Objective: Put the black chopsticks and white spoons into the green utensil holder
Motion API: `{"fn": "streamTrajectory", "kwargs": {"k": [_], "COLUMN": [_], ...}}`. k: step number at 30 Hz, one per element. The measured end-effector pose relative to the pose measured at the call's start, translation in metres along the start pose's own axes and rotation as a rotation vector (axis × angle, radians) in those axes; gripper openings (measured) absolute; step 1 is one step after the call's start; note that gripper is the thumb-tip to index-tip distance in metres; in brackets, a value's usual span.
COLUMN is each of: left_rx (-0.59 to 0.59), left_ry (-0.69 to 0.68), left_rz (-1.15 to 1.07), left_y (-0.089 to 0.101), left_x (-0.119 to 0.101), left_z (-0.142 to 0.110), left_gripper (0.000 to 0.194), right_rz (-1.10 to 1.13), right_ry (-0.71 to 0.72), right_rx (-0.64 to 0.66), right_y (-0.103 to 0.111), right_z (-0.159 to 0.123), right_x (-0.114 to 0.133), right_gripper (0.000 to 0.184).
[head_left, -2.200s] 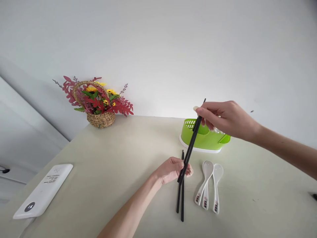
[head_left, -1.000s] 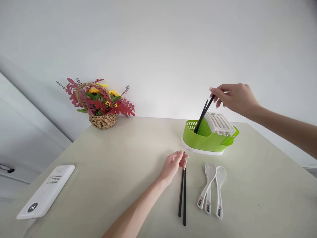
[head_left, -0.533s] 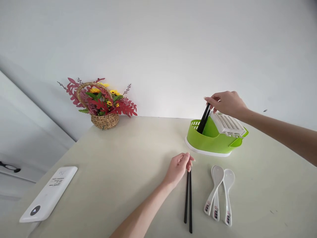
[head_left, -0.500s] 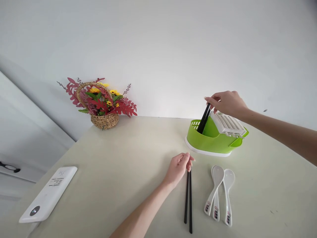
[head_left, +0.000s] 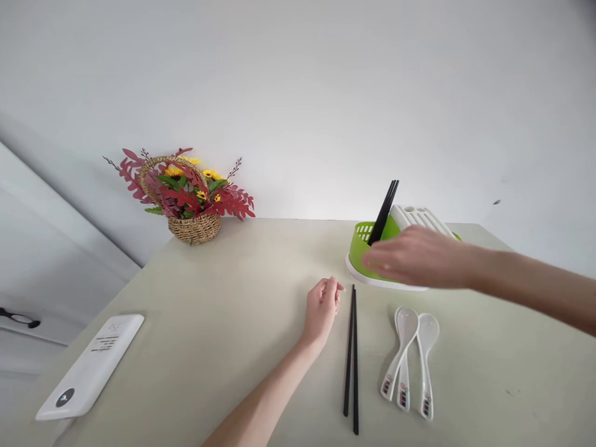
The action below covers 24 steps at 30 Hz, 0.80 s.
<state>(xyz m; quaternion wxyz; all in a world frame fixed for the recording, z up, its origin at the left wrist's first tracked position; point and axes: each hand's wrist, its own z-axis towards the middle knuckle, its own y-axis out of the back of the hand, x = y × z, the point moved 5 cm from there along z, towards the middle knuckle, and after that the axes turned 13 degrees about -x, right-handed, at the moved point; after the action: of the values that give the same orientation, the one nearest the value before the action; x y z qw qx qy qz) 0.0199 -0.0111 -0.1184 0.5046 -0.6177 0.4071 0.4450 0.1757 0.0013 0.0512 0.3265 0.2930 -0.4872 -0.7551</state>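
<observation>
Two black chopsticks (head_left: 351, 360) lie side by side on the table. Just left of their upper ends, my left hand (head_left: 322, 307) rests with its fingers curled in, holding nothing that shows. My right hand (head_left: 410, 257) hangs in front of the green cutlery holder (head_left: 357, 251), blurred by motion, its fingers too smeared to read. Upright in the holder's left compartment, more black chopsticks (head_left: 384, 211) lean to the right. Part of the holder's front is hidden behind my right hand. Three white spoons (head_left: 406, 354) lie right of the loose chopsticks, two of them overlapping.
A wicker basket (head_left: 194, 230) of red leaves and yellow flowers stands at the back left against the wall. On the table's left side lies a white flat device (head_left: 90, 369) with a cable. Behind the holder's top is a white slotted rack (head_left: 419, 216).
My right hand has let go of the chopsticks in the holder and come down toward me. My left hand has moved slightly left, away from the chopsticks on the table.
</observation>
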Motion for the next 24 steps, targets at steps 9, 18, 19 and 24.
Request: {"fn": "streamTrajectory", "kwargs": {"k": [9,18,19,24], "left_rx": [0.018,0.028,0.03,0.04], "left_ry": [-0.05,-0.061,-0.06,-0.056], "left_rz": [0.072,0.111,0.108,0.099], "left_y": [0.001,-0.001,-0.001,-0.002], "left_x": [0.002,0.005,0.005,0.004], "left_z": [-0.002,0.001,0.001,0.0], "left_gripper": [0.048,0.046,0.046,0.046], "right_rz": [-0.115,-0.187,-0.184,-0.157], "right_ry": [0.226,0.189,0.187,0.174], "right_rx": [0.304,0.273,0.276,0.289], "right_y": [-0.066,-0.097,-0.1,-0.111], "right_z": [-0.044,-0.037,-0.037,-0.034], "right_x": [0.06,0.039,0.037,0.036], "right_gripper": [0.038,0.045,0.045,0.039]}}
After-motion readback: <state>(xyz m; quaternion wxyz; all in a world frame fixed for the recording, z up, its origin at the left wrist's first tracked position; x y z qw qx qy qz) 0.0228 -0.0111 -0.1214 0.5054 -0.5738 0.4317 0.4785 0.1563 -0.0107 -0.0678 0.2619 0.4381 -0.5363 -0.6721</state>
